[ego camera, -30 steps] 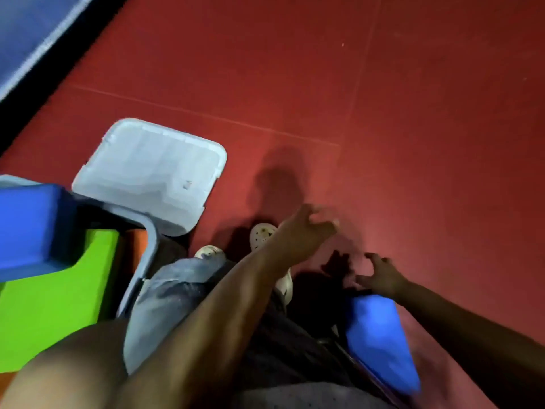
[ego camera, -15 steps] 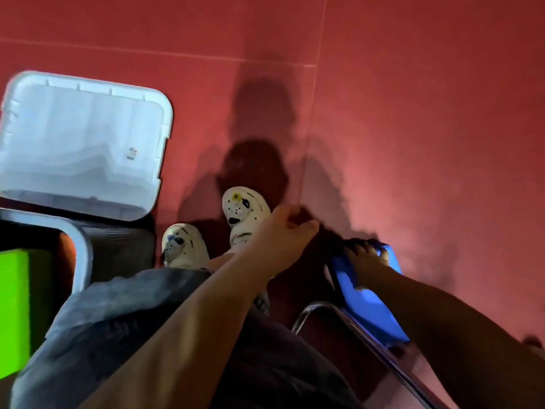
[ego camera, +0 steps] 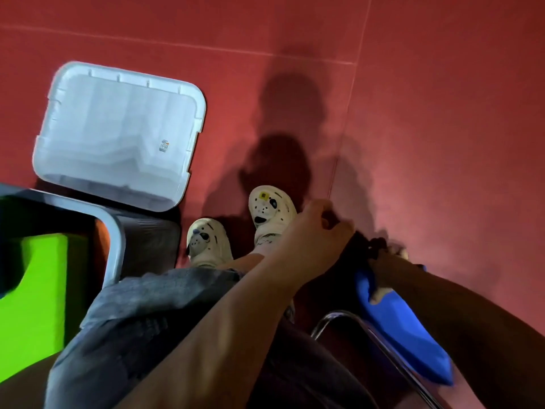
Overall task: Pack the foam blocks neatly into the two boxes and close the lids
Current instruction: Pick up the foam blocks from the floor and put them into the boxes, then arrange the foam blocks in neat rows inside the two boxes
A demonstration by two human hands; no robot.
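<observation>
A blue foam block (ego camera: pixel 404 329) lies low on the right, beside a chrome chair frame. My right hand (ego camera: pixel 383 261) grips its upper end, partly lost in shadow. My left hand (ego camera: pixel 312 231) reaches across my lap with its fingers curled just left of that end; shadow hides whether it touches the block. At the left edge stands a grey box (ego camera: pixel 116 246) holding a green foam block (ego camera: pixel 35 293), with an orange block (ego camera: pixel 101 234) showing behind it. The box's white lid (ego camera: pixel 118 137) hangs open behind it.
The chrome chair frame (ego camera: pixel 348 315) curves under the blue block. My two white clogs (ego camera: pixel 269 211) stand on the red floor (ego camera: pixel 442 113) between the box and the block. My grey-trousered lap fills the lower middle.
The view has swung down and left, so the box and the green block show more. My right hand has closed over the blue block's end. My left hand has moved nearer to it.
</observation>
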